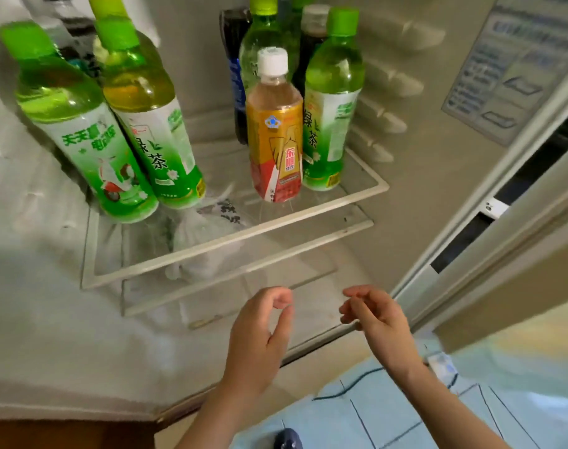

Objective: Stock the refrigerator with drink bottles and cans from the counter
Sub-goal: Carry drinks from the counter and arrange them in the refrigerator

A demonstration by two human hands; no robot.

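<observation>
Several drink bottles stand on the glass shelf inside the refrigerator. Two green tea bottles lean together at the left. An orange-labelled bottle with a white cap stands at the front right, beside a green-capped tea bottle. Dark bottles and another green one stand behind them. My left hand and my right hand hover below the shelf's front edge, fingers loosely curled, holding nothing.
A white plastic bag lies under the glass shelf on a lower shelf. Ribbed shelf rails run along the right wall. The fridge door frame rises at the right. Blue tiled floor lies below.
</observation>
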